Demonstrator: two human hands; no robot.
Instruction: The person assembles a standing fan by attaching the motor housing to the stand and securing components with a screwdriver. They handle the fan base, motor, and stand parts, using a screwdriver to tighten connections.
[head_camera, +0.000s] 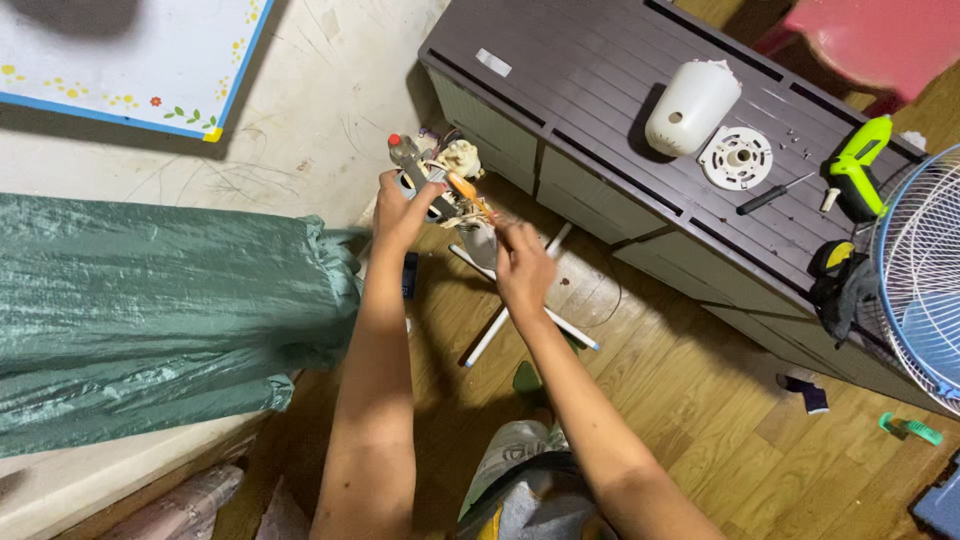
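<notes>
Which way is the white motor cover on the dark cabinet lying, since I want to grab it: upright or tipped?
Tipped. The white motor cover lies on its side on the dark cabinet, a round hole in its wall facing the camera.

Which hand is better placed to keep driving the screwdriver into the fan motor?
Right. The right hand already grips the orange-handled screwdriver, tip at the fan motor; the left hand is occupied steadying that motor.

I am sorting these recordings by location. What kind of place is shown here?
Probably a room in a home, used for a repair: wooden floor, a dark low cabinet with fan parts and a screwdriver, and a fan grille beside it.
</notes>
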